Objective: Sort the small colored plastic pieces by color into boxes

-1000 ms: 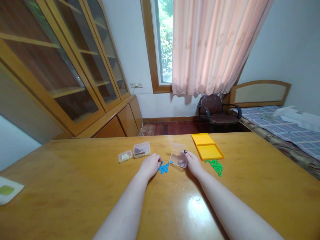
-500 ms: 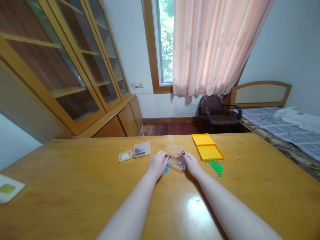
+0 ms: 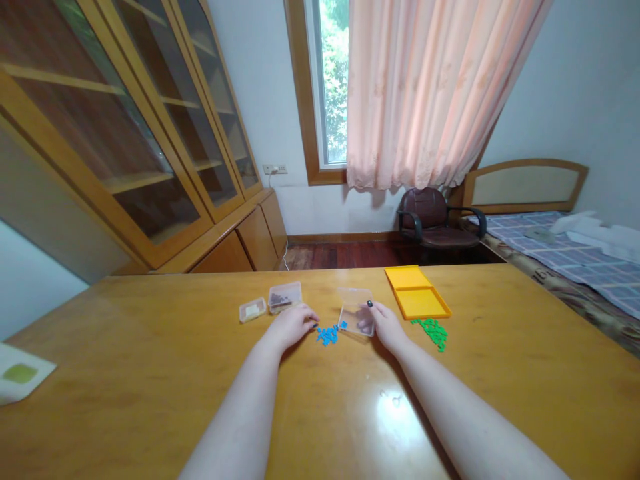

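Observation:
A small clear plastic box with its lid raised rests tilted on the wooden table. My right hand grips its right side, thumb on the rim. Just left of the box lies a little heap of blue pieces. My left hand rests on the table left of that heap, fingers curled with the tips near the pieces; whether it holds any I cannot make out.
Green pieces lie right of my right hand, below an open yellow case. Two small closed clear boxes stand to the left. A white card lies at the left edge. Beyond the table are a chair and a bed.
My left hand went from the blue heap to the box's left rim, then drew back left of the heap. The right hand kept its grip on the box.

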Available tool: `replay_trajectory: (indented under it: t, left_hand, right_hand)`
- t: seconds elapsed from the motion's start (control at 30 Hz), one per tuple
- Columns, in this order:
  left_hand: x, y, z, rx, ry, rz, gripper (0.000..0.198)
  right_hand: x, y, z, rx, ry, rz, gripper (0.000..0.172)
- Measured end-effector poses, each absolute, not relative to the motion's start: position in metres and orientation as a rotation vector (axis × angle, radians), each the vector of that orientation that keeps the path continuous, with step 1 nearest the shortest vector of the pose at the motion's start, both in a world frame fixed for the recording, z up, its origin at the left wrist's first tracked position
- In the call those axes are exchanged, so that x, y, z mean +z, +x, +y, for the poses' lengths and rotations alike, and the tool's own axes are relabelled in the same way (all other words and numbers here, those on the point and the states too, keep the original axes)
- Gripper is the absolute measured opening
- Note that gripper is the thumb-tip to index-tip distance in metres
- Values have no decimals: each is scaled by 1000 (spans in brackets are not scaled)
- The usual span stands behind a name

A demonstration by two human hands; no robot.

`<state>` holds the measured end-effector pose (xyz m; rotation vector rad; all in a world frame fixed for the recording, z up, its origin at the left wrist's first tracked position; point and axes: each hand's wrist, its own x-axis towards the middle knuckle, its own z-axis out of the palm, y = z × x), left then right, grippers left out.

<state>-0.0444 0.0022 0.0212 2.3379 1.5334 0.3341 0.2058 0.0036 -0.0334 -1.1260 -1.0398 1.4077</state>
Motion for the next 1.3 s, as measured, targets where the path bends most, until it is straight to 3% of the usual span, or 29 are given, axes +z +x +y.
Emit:
replay_trajectory:
  t: [0.8, 1.3]
  left_hand:
    - [16, -23, -6, 202, 2360, 1595, 7]
    - [15, -4, -6, -13, 2593, 1783, 25]
  right_hand:
    - [-32, 206, 3, 1402, -1110, -1020, 31]
    - [-33, 206, 4, 1401, -1112, -1019, 35]
